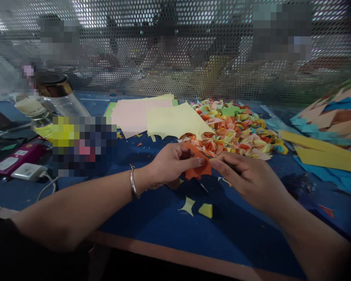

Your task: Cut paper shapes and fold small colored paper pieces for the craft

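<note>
A: How far along does the paper work look, reading from the left?

B: In the upper middle lie a flat pink sheet and a yellow sheet, whole apart from a jagged lower edge on the yellow one. I'd judge them stock not yet used. At centre, the left hand pinches an orange paper piece between thumb and curled fingers, just above the blue table cover. The right hand meets the piece's right edge, fingers drawn together on it. Whether it also holds a tool, I cannot tell.

A: And what's finished?

B: Right behind the hands sits a big pile of small folded pieces in many colours, so a good share seems done. Two yellow scraps lie below the hands. Further right are yellow strips and a stack of coloured paper, apparently more stock.

A: Any containers?

B: Only at the upper left: a clear jar with a dark lid, and a smaller capped jar touching it in front. Both are shut, and their contents are too blurred to tell. The paper itself lies loose, in no container.
</note>
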### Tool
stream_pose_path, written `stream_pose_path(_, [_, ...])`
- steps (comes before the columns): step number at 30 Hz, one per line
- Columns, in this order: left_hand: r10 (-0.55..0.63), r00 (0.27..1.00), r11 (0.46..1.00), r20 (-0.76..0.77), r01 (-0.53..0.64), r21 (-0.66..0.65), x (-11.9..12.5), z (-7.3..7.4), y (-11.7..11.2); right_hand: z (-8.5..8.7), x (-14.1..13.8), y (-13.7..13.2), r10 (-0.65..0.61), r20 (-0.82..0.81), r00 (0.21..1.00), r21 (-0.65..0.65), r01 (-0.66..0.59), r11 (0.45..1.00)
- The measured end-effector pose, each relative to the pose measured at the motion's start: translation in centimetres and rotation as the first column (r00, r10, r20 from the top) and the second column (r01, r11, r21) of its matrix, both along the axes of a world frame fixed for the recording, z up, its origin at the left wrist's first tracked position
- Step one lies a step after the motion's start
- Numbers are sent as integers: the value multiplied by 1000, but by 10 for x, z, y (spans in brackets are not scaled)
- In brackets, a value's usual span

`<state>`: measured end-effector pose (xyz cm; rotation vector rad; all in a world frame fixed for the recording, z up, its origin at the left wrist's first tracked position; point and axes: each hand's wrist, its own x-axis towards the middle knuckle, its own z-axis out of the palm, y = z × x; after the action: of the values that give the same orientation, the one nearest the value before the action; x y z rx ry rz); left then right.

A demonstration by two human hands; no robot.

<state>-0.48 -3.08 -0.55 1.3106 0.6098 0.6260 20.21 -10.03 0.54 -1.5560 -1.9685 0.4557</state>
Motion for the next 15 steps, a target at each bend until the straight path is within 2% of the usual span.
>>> stream_pose_path(8, [-10, 999, 998, -42, 13, 58, 0, 2, -1, 1, -2, 0, -2, -2, 1000, -27, 2, 1000])
stream_pose_path(11, [-16, 999, 1000, -46, 17, 19, -1, 1, -2, 1, -1, 0, -12, 14, 1000, -22, 12, 1000])
stream_pose_path(15, [29, 998, 998, 51, -26, -51, 0, 1, -2, -1, 0, 0, -16, 7, 1000, -19, 16, 1000])
